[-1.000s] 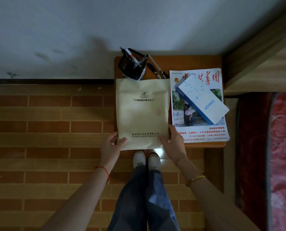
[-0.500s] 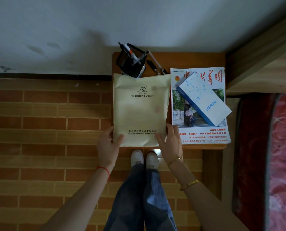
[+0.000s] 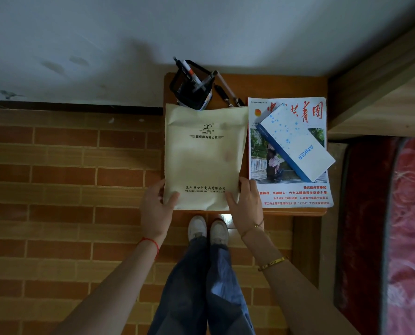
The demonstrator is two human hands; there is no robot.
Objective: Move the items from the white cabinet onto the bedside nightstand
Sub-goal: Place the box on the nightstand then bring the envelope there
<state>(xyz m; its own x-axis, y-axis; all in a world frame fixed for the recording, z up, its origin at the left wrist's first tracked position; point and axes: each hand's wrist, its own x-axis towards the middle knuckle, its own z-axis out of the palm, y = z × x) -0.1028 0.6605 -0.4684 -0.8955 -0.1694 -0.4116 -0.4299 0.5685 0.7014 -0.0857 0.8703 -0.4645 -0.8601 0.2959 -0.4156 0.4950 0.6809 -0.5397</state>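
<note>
A cream fabric pouch (image 3: 205, 155) with dark print lies flat on the left half of the brown nightstand (image 3: 274, 85). My left hand (image 3: 157, 206) grips its near left corner, thumb on top. My right hand (image 3: 246, 204) grips its near right corner, thumb on top as well. Beside the pouch lies a magazine (image 3: 291, 194) with red lettering, and a white and blue Anker box (image 3: 296, 141) rests slantwise on it. A black mesh pen holder (image 3: 189, 90) with pens stands at the back left, partly behind the pouch.
Loose pens (image 3: 228, 93) lie behind the pouch. A wooden bed frame (image 3: 380, 88) and red patterned mattress (image 3: 409, 226) stand to the right. A white wall (image 3: 201, 27) backs the nightstand. Brick-pattern floor (image 3: 68, 189) spreads to the left; my feet (image 3: 207, 229) stand before the nightstand.
The pouch has slid a little farther back onto the nightstand, with both hands still on its near corners. Its near edge now lies at the nightstand's front edge.
</note>
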